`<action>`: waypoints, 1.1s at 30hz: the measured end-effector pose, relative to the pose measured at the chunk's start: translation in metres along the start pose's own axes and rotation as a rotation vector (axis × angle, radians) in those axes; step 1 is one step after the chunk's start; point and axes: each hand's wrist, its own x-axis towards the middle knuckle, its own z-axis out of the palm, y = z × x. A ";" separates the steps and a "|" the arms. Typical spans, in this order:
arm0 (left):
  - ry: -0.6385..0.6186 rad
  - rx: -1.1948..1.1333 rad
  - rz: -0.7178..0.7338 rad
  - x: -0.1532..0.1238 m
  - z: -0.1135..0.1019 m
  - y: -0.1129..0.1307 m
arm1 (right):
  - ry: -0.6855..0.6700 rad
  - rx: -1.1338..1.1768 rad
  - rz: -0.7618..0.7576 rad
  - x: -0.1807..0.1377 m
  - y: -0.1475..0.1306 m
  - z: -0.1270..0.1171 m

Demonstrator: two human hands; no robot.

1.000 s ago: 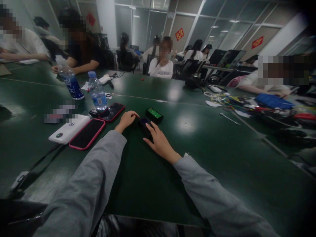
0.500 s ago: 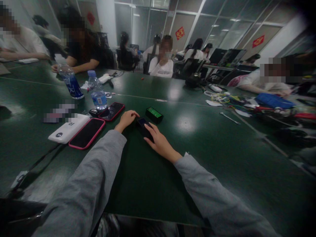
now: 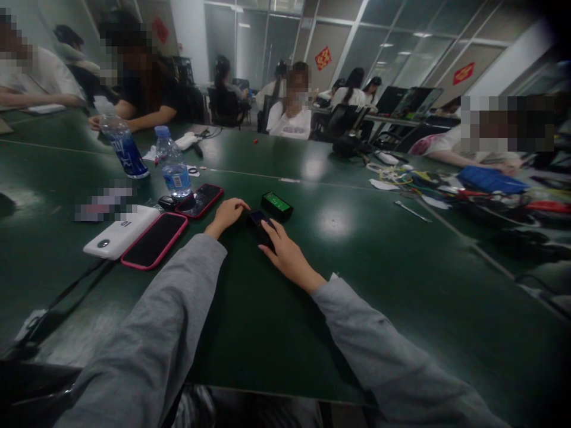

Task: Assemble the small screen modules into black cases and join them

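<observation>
A small black device with a dark screen lies flat on the green table. My right hand rests over its near end, fingers on top of it. My left hand touches its left side with curled fingers. Both arms wear grey sleeves. Just beyond lies a second small black box with a green top, apart from both hands.
Left of my hands lie a red-cased phone, a white power bank, another red-edged phone and two water bottles. Cables and tools clutter the right side. Several people sit around the table's far edges.
My hands and the black device have stayed almost still; my right fingers shifted slightly on it. The view drifted a little.
</observation>
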 end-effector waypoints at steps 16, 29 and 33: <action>-0.013 0.012 -0.006 0.000 -0.001 0.001 | 0.287 -0.094 0.031 0.014 0.036 -0.010; -0.035 0.024 -0.053 0.000 -0.003 0.004 | 0.543 -0.182 0.198 0.016 0.065 -0.001; -0.022 0.004 -0.035 -0.002 -0.003 0.004 | 0.480 -0.046 0.268 0.017 0.079 0.005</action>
